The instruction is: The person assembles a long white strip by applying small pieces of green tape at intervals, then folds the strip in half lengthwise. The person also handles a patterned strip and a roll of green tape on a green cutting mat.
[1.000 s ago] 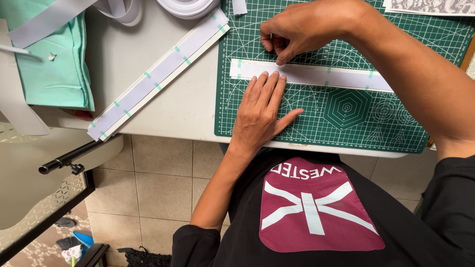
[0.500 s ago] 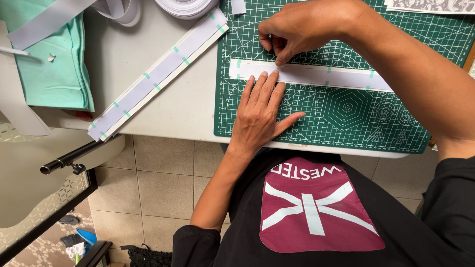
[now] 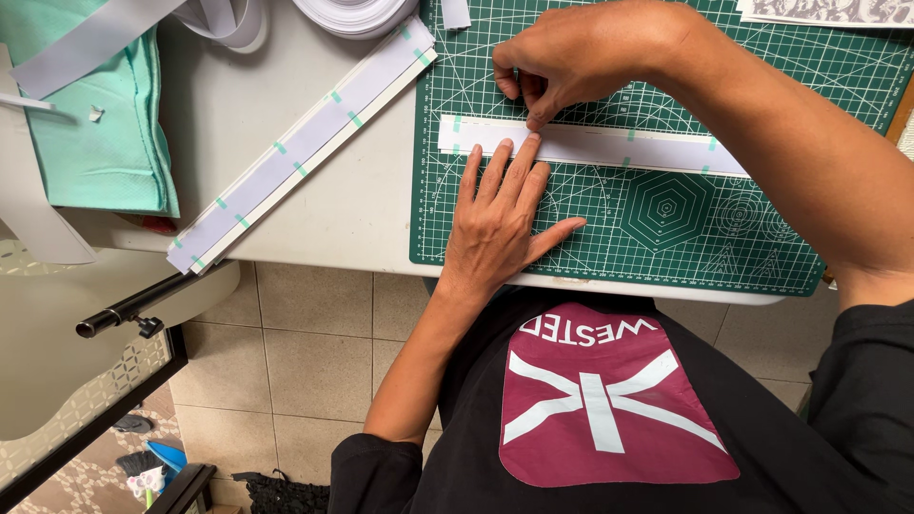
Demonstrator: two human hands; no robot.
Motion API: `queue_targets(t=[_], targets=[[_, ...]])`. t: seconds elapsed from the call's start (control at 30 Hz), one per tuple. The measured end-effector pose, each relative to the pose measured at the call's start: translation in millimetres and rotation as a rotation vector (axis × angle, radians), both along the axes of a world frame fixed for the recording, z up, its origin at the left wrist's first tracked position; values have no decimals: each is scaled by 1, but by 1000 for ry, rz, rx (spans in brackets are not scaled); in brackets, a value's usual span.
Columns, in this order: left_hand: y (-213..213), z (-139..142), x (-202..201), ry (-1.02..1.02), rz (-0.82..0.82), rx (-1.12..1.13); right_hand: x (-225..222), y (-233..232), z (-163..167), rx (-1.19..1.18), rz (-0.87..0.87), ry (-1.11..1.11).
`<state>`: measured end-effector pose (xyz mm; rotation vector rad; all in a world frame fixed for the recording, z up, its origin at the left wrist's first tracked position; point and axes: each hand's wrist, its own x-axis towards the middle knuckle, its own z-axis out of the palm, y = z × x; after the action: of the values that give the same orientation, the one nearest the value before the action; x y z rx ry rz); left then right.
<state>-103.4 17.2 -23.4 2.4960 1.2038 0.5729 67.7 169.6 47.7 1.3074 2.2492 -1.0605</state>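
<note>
- The counter (image 3: 314,205) carries a green cutting mat (image 3: 619,238) on its right part.
- A spare stack of white strips (image 3: 300,148) lies diagonally at left, well apart; leave it undisturbed.
- The white strip (image 3: 619,148) being worked lies across the mat's far half.
- The left hand (image 3: 500,214) lies flat, fingers spread, tips on the strip's near edge; press evenly to prevent shifting.
- The right hand (image 3: 581,57) has its grip pinched at the strip's far edge; what it pinches is hidden. Work slowly along the edge.

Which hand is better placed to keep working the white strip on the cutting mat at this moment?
Probably the right hand: its pinched fingertips already sit at the upper edge of the white strip. The left hand lies flat on the green cutting mat, fingertips pinning the strip's lower edge.
</note>
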Motion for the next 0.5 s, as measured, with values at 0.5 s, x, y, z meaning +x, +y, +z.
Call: queue_targets(t=[0.5], targets=[[2, 0, 0, 2, 5, -28, 5, 0, -9, 2, 1, -19]])
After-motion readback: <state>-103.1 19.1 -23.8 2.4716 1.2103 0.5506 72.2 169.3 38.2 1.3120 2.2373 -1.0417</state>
